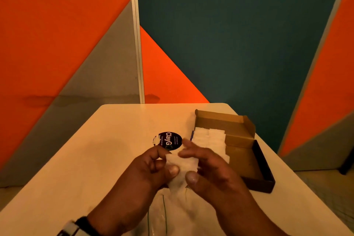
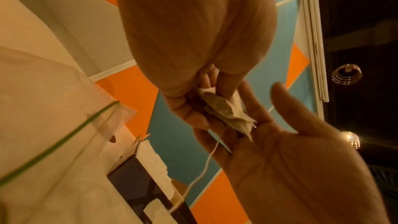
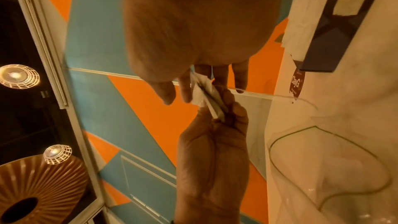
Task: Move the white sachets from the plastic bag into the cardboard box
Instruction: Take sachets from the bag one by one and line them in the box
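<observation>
Both hands meet over the table with white sachets between them. My left hand pinches them between thumb and fingers. In the left wrist view the sachets trail a thin string. They lie on the straight fingers of my right hand, whose thumb stands apart. The cardboard box sits to the right, lid open, with several white sachets stacked at its left end. The clear plastic bag lies flat under my wrists.
A round dark sticker lies on the pale table just beyond my left hand. Orange, grey and teal wall panels stand behind the table's far edge. My left wrist wears a watch.
</observation>
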Demonstrator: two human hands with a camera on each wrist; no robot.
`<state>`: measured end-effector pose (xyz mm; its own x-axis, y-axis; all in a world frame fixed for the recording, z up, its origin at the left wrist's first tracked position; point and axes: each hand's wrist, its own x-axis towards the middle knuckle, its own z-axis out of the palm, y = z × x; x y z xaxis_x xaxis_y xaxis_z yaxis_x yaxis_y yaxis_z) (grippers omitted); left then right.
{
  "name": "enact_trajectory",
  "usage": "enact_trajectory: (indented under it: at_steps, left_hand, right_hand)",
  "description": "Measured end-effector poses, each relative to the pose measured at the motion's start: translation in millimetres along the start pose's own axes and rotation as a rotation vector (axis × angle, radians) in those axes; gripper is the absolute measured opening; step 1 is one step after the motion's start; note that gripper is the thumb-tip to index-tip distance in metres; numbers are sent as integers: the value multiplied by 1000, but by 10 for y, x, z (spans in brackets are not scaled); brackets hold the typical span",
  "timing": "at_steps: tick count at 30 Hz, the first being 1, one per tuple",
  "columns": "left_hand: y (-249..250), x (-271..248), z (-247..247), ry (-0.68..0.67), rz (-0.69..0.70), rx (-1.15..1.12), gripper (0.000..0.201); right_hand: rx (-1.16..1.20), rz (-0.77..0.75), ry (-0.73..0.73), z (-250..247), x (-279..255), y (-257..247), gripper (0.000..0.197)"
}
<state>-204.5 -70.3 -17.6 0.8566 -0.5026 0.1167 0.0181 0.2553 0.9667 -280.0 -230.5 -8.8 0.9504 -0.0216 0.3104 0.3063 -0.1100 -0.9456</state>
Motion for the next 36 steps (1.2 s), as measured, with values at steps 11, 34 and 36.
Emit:
enact_trajectory:
  at_steps: [11, 34, 36]
  left_hand:
    - [101, -83, -28, 174, -12, 439, 10]
    - [119, -104, 212, 242, -46, 108, 10]
    - [101, -93, 250, 245, -20, 85, 12]
  right_hand:
    - [61, 145, 137, -16, 17, 60, 30]
    - [387, 125, 74, 96, 74, 207, 26]
    - [281, 107, 133, 117, 85, 162, 20]
